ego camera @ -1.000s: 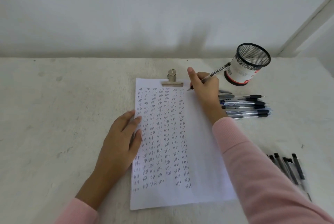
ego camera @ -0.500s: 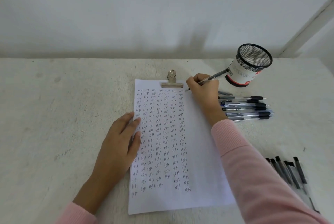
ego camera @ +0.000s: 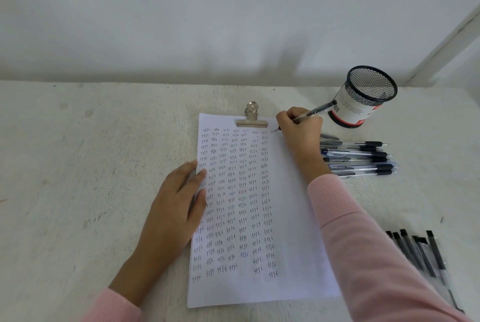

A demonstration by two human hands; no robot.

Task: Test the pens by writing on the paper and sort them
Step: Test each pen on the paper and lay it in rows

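A white sheet of paper lies on the table, held at its top by a metal clip and covered in columns of small handwritten words. My right hand grips a clear pen with its tip touching the paper's top right, beside a freshly written word. My left hand rests flat on the paper's left edge. A pile of several pens lies right of my right hand. Another group of several black-capped pens lies near the front right.
A black mesh pen cup with a white and red label stands at the back right, just behind the pen's rear end. A pale wall runs along the table's far edge. The rough white table stretches to the left.
My right hand has curled down and brought the pen tip onto the paper's top right, writing a new word there. My left hand stays on the paper's left edge.
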